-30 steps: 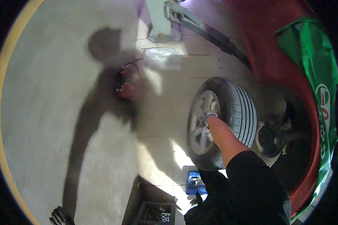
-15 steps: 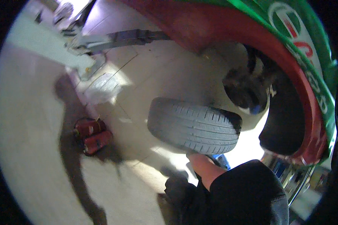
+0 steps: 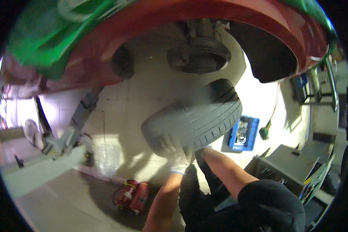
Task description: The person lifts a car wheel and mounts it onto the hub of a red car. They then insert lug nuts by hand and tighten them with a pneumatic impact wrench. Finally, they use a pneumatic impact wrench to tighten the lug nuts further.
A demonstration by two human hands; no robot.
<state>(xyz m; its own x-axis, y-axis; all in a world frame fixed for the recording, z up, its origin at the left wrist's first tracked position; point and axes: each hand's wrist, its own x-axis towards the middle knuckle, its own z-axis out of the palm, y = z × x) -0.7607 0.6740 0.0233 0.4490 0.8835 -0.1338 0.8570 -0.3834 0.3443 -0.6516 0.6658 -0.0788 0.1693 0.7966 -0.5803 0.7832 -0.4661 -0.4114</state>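
Tiled garage floor (image 3: pixel 143 91), red car body (image 3: pixel 228 9) with a green cover (image 3: pixel 65 42) draped over it, probably saving the paint. Tyre (image 3: pixel 199 121) is just this side of the bare hub (image 3: pixel 203 56). Gloved left hand (image 3: pixel 178 155) lies open against the tread, steadying it I'd guess. Right hand's hidden behind the tyre, so can't tell its grip. Tread's partly blurred, rim's out of sight.

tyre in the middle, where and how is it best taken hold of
The tyre is probably best held with hands spread along its near edge, coming from the person's side: its broad, rounded tread faces the camera, with that long edge closest. The left hand lies against that edge.
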